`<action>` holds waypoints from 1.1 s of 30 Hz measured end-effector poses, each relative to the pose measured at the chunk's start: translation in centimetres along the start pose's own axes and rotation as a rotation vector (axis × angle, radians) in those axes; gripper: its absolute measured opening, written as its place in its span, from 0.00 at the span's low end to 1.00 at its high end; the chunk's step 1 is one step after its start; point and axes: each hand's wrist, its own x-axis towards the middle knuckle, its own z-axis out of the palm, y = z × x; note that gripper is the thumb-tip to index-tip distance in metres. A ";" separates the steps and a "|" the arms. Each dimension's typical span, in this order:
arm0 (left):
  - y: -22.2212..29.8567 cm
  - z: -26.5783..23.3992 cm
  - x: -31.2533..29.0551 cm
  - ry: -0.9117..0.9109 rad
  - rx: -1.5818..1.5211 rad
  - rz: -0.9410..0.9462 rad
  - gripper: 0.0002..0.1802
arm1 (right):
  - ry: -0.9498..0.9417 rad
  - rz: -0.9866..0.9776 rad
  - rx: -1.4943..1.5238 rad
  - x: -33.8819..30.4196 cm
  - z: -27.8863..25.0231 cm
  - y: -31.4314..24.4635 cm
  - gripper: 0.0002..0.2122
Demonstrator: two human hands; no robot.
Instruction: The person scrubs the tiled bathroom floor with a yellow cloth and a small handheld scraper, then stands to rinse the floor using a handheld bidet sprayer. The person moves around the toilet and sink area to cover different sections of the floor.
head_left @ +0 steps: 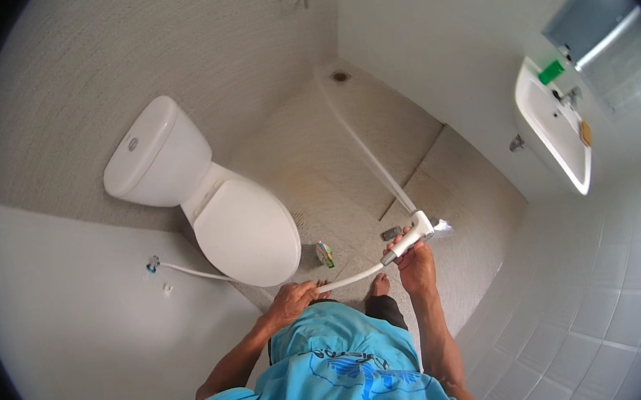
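My right hand (415, 266) is closed around the handle of a white bidet sprayer (419, 229). From its nozzle a straight jet of water (369, 156) shoots toward the far floor, near the round drain (339, 76). A white hose (354, 278) curves from the sprayer's base across to my left hand (290, 301), whose fingers are wrapped round it in front of my blue shirt. Another stretch of white hose (195, 274) runs from a wall valve (153, 264) and passes below the toilet bowl.
A white toilet (248, 235) with its lid down stands on the left. On the floor lie a green and white packet (325, 254) and a small dark grey block (391, 233). A white washbasin (552, 133) holding a green cup (551, 72) and a yellowish sponge (585, 133) juts from the right wall.
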 end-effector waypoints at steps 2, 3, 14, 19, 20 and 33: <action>-0.1 1.3 -0.4 0.033 0.047 0.001 0.18 | -0.065 0.027 0.016 0.4 0.2 -0.6 0.29; -0.1 1.8 -0.6 0.047 0.076 0.009 0.17 | -0.092 0.036 -0.013 0.7 0.9 -1.5 0.30; 2.0 6.4 -1.5 0.258 0.268 -0.078 0.14 | -0.521 0.030 -0.197 3.3 6.7 -7.4 0.27; 3.3 8.0 -1.8 0.398 0.273 -0.123 0.15 | -0.588 0.040 -0.145 3.0 8.6 -8.4 0.32; 3.4 8.1 -1.9 0.418 0.266 -0.141 0.15 | -0.596 0.043 -0.132 3.0 8.9 -8.4 0.32; 5.6 7.4 -0.4 0.499 0.202 -0.033 0.11 | -0.615 -0.001 0.014 1.5 14.0 -10.8 0.29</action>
